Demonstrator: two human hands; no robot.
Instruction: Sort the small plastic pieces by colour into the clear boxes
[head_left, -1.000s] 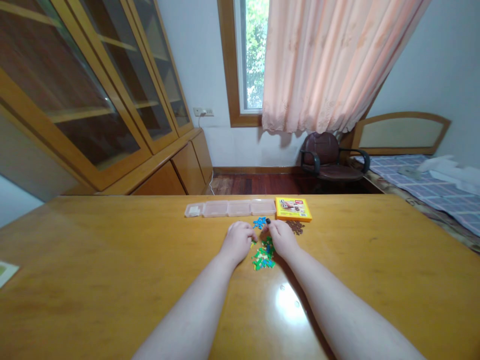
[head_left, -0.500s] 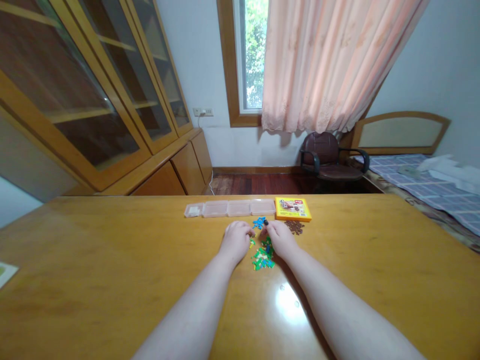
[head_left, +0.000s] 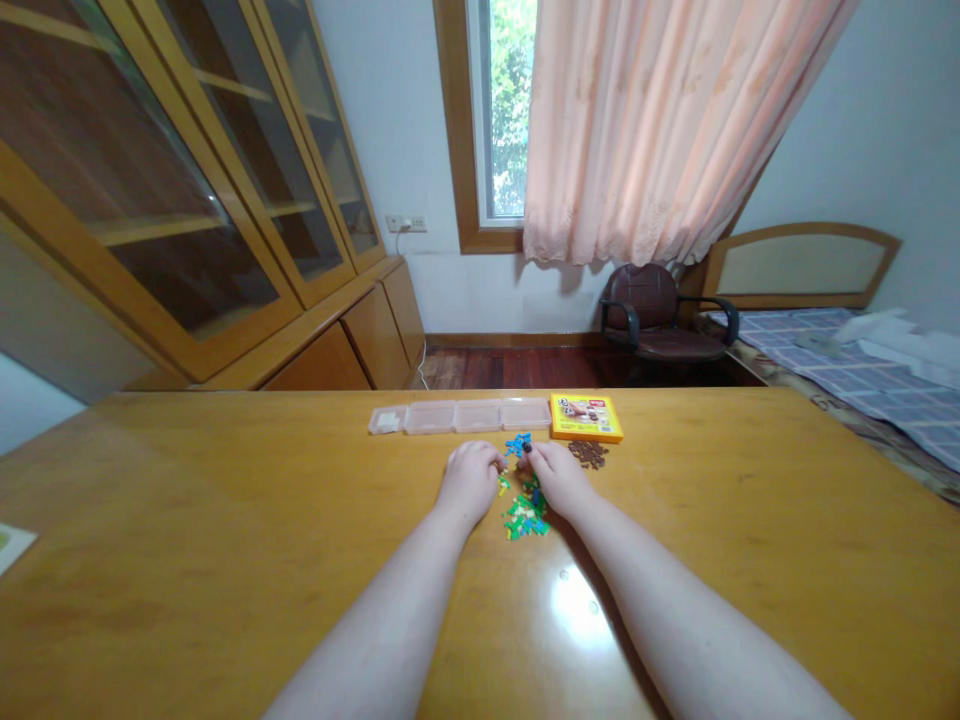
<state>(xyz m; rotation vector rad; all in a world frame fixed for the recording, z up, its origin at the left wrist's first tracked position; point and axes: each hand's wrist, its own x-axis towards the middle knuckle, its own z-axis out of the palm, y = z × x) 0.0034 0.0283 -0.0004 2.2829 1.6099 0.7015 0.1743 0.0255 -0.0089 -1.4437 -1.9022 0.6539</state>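
Note:
My left hand (head_left: 469, 480) rests at the left edge of the small piles, its fingers curled inward and closed. Whatever those fingertips may hold is hidden. Opposite it, my right hand (head_left: 556, 475) is closed too, with a small dark spot at its thumb tip that I cannot identify. Just beyond the fingers lie blue toy bricks (head_left: 517, 444). Between and below both hands spreads a mixed heap of green, yellow, white and blue toy bricks (head_left: 526, 523). Brown toy bricks (head_left: 589, 455) are gathered on the far side of my right hand.
Clear plastic trays (head_left: 431, 417) stand in a row along the back of the wooden table (head_left: 225, 560). A yellow box (head_left: 587, 418) lies to their right, behind the brown bricks. Part of a white card (head_left: 13, 548) shows at the left edge.
My right hand has shifted slightly left, towards my left hand and the blue bricks. My left hand has hardly moved.

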